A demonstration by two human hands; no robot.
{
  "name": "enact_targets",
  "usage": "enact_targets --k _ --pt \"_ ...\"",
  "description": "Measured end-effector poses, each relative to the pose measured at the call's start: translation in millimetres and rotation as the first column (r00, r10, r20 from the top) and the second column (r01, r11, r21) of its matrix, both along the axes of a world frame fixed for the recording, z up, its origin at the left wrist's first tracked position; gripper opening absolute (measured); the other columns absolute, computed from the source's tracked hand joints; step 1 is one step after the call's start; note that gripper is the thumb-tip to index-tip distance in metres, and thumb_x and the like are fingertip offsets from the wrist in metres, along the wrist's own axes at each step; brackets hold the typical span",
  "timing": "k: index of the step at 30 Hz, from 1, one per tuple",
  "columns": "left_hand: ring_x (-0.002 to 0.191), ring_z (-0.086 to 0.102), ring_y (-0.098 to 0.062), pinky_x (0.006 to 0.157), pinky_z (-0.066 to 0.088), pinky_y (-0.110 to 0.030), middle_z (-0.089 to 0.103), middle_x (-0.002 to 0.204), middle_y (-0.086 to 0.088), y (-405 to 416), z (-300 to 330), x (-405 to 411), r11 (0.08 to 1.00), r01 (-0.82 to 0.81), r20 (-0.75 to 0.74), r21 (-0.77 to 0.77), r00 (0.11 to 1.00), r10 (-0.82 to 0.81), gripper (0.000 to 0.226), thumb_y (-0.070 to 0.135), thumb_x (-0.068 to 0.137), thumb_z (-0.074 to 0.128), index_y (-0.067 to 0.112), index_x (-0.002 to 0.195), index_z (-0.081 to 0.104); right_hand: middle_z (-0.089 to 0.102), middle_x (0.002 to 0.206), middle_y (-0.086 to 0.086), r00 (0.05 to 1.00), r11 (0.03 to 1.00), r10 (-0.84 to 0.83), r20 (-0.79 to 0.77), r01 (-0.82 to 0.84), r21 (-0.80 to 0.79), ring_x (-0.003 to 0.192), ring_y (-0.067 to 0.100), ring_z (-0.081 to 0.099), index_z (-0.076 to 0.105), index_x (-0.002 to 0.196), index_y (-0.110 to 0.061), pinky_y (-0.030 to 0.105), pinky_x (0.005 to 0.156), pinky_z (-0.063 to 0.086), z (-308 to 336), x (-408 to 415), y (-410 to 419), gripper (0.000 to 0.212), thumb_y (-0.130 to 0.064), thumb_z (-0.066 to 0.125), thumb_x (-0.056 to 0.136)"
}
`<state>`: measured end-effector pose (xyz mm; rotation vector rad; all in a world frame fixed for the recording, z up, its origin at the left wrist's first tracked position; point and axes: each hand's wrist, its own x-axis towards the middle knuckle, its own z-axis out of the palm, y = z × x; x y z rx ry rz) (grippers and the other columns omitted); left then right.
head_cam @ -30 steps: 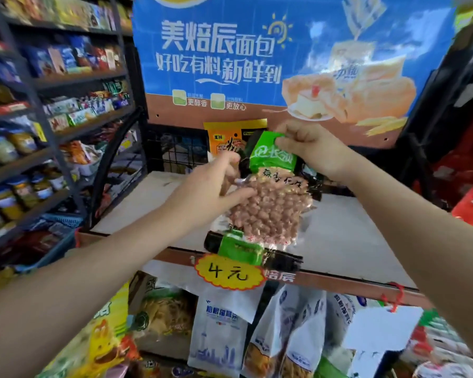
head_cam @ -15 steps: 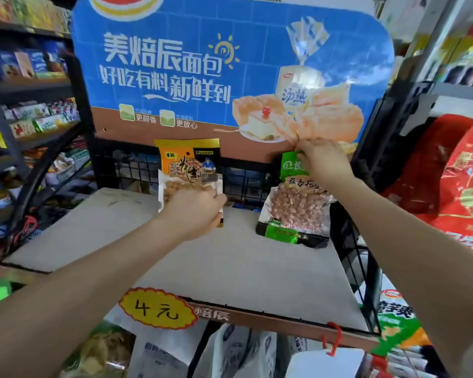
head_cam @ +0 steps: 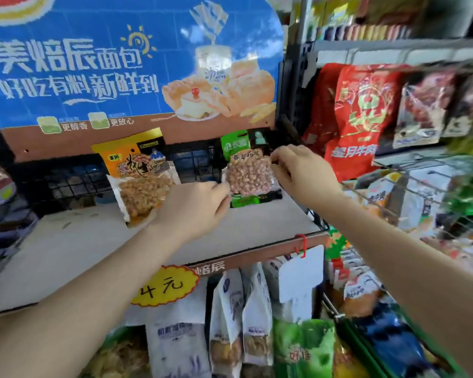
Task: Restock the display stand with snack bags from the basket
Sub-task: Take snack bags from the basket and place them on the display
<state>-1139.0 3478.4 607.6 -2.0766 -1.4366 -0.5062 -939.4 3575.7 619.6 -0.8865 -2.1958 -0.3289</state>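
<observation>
A green bag of peanuts (head_cam: 247,174) stands upright at the back right of the stand's beige shelf (head_cam: 243,236), against the black wire back. My right hand (head_cam: 302,174) pinches its right edge. The curled fingers of my left hand (head_cam: 195,207) touch its lower left edge. An orange bag of peanuts (head_cam: 139,173) leans tilted against the wire back just left of my left hand, and its lower right corner is hidden behind that hand. A green-rimmed basket (head_cam: 366,343) with blue bags shows at the bottom right.
A blue bread banner (head_cam: 107,64) rises behind the shelf. A yellow price tag (head_cam: 164,286) hangs on the front edge, with white and green bags (head_cam: 241,323) on the tier below. Wire racks with red bags (head_cam: 358,118) crowd the right side.
My left hand left the orange bag and moved right to the green bag's lower left edge. My right hand dropped from the green bag's top to its right edge. The view swung right.
</observation>
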Motion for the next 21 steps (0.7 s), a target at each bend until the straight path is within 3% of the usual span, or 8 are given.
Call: enact_targets --k 4,7,10,14,18,21 --pt "0.043 0.054 -0.025 0.031 0.034 -0.025 0.058 0.055 -0.003 -18.3 -13.7 50.6 0.97 0.241 0.073 -0.03 0.969 -0.238 0.034 0.027 0.084 0.033 0.011 0.072 0.061 0.067 0.074 0.008 0.99 0.988 -0.14 -0.035 0.137 -0.072 0.07 0.031 0.062 0.062 0.085 -0.009 0.033 0.048 0.047 -38.2 61.6 -73.7 0.027 -0.026 0.041 0.086" --pt "0.041 0.055 -0.025 0.032 0.032 -0.022 0.058 0.052 -0.003 -35.7 -40.0 106.8 0.918 0.385 0.142 -0.094 0.918 -0.371 0.034 0.029 0.082 0.036 0.011 0.07 0.062 0.068 0.08 0.009 0.951 0.93 -0.308 -0.03 0.294 -0.222 0.078 0.032 0.064 0.062 0.089 -0.009 0.038 0.052 0.05 -77.1 114.2 -120.3 0.025 -0.026 0.044 0.087" --pt "0.051 0.061 -0.028 0.038 0.039 -0.027 0.063 0.061 -0.007 -52.2 -84.4 165.8 0.822 0.511 0.207 -0.249 0.858 -0.471 0.032 0.03 0.084 0.037 0.01 0.074 0.06 0.069 0.097 0.009 0.871 0.789 -0.484 0.084 0.477 -0.387 0.094 0.03 0.062 0.061 0.099 -0.013 0.041 0.064 0.054 -124.1 175.2 -158.9 0.023 -0.027 0.045 0.091" --pt "0.088 0.062 -0.033 0.061 0.046 -0.034 0.065 0.1 -0.011 -65.9 -157.3 239.3 0.663 0.462 0.169 -0.589 0.873 -0.458 0.025 0.03 0.094 0.04 0.011 0.1 0.055 0.066 0.107 0.007 0.75 0.555 -0.619 0.235 0.629 -0.545 0.099 0.031 0.062 0.059 0.103 -0.013 0.039 0.071 0.052 -186.0 256.5 -212.8 0.025 -0.029 0.043 0.093" --pt "0.093 0.058 -0.032 0.06 0.039 -0.034 0.061 0.105 -0.011 -69.7 -220.7 317.3 0.51 0.364 0.096 -0.78 0.874 -0.477 0.026 0.03 0.095 0.038 0.009 0.103 0.051 0.066 0.103 0.009 0.669 0.335 -0.668 0.324 0.66 -0.672 0.093 0.031 0.062 0.057 0.099 -0.013 0.036 0.067 0.05 -243.8 332.9 -254.0 0.022 -0.028 0.041 0.094" --pt "0.091 0.057 -0.031 0.065 0.045 -0.039 0.061 0.104 -0.009 -66.9 -277.4 374.2 0.395 0.308 0.115 -0.865 0.889 -0.442 0.024 0.03 0.094 0.039 0.011 0.099 0.052 0.065 0.099 0.008 0.639 0.189 -0.666 0.384 0.643 -0.742 0.088 0.029 0.061 0.055 0.098 -0.013 0.034 0.064 0.048 -296.1 388.1 -272.0 0.022 -0.028 0.039 0.094"
